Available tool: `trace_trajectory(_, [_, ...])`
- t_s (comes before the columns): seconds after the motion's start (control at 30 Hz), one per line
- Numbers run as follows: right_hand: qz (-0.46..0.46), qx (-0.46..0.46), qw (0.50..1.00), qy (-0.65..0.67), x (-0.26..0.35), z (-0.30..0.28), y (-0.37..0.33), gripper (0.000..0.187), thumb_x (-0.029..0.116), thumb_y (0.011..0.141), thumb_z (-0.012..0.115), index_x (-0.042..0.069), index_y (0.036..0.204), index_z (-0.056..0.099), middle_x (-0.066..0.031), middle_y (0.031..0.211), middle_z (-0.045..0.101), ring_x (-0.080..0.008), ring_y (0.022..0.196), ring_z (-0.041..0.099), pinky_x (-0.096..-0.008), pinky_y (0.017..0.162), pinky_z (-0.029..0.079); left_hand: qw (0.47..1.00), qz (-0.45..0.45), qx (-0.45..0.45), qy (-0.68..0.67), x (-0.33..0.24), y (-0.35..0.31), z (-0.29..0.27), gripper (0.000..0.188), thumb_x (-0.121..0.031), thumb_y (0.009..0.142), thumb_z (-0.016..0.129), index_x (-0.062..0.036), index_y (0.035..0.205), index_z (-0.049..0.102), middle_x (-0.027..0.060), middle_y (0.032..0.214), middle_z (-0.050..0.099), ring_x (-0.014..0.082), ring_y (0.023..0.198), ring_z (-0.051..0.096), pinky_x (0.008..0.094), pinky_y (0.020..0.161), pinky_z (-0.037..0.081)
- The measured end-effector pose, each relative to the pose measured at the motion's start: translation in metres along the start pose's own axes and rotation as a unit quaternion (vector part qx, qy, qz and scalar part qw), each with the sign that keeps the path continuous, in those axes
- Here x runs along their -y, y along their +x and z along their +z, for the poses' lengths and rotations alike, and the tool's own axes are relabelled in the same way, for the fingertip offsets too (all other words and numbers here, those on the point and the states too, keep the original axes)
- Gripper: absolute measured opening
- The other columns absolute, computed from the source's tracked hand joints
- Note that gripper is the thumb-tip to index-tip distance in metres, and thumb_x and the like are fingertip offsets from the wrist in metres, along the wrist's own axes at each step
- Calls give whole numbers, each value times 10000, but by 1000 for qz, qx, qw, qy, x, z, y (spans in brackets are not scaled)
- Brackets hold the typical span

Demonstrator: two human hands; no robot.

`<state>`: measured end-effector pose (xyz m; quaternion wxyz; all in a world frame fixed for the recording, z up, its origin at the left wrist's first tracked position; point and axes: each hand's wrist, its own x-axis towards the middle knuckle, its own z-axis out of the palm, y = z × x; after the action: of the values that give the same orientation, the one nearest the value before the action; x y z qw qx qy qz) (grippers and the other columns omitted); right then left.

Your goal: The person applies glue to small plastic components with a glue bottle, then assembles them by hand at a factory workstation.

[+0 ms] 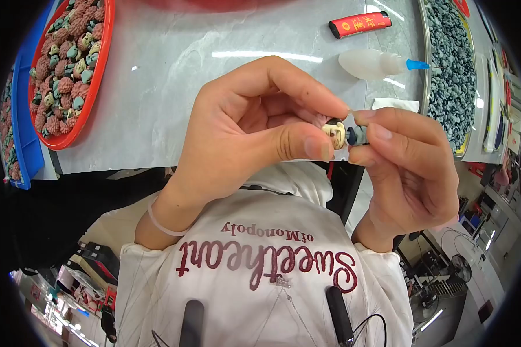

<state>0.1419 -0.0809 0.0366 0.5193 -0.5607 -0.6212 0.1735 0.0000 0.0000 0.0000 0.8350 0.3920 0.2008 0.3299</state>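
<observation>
My left hand [228, 130] pinches a small cream-faced figurine head [334, 136] between thumb and forefinger. Facing it, my right hand [414, 159] grips a small blue-grey figurine body [359, 136] with thumb and fingertips. The two parts meet end to end, or nearly so; whether they are joined I cannot tell. Both hands are above the near edge of the grey table [156, 87]. Beyond the right hand lies a white squeeze bottle [367, 63] with a blue needle tip.
A red tray [101, 75] of pinkish figurine heads stands at left, beside a blue bin [29, 147]. At right, a metal-rimmed tray holds many blue-grey small parts [451, 75]. A red lighter [360, 25] and a folded white tissue [395, 104] lie near the bottle.
</observation>
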Motion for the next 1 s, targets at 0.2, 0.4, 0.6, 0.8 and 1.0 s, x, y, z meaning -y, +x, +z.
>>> trace_trajectory(0.2, [7,-25,999,-25,3,6,-3,217,-10,617,708,-35,786,575,-192,773,596,-214,698,598,-245,596,485,1000,-22,0,0,-2,-3,0,392,-284,659,724,-1,880,567,68,780,569,104,692,559,198,604,469])
trace_trajectory(0.4, [-62,-32,994,-81,-3,10,1,196,-17,632,699,-35,780,572,-188,763,602,-190,637,600,-230,541,485,1000,-15,7,17,-3,2,-2,359,-245,638,740,5,847,587,55,754,570,90,658,532,194,595,438])
trace_trajectory(0.6, [-42,-35,996,-64,-2,10,2,181,-14,632,703,-27,763,579,-181,751,602,-174,603,595,-212,523,472,999,-26,-1,26,-10,-1,0,293,-110,671,727,26,889,586,73,788,576,110,702,543,213,626,447])
trace_trajectory(0.8, [-99,-1,986,-138,1,17,-1,188,103,707,683,-19,844,640,-142,843,580,-201,718,560,-264,576,440,993,-63,48,-84,-7,-7,-6,308,5,722,655,52,1002,536,106,971,555,145,875,548,252,734,463])
trace_trajectory(1.0, [-18,-39,990,-135,-5,4,-12,390,358,758,614,0,913,624,-126,888,542,-217,756,493,-279,598,401,875,219,-128,412,-82,-15,-50,287,-13,710,645,28,980,554,102,969,569,160,856,558,257,729,445])
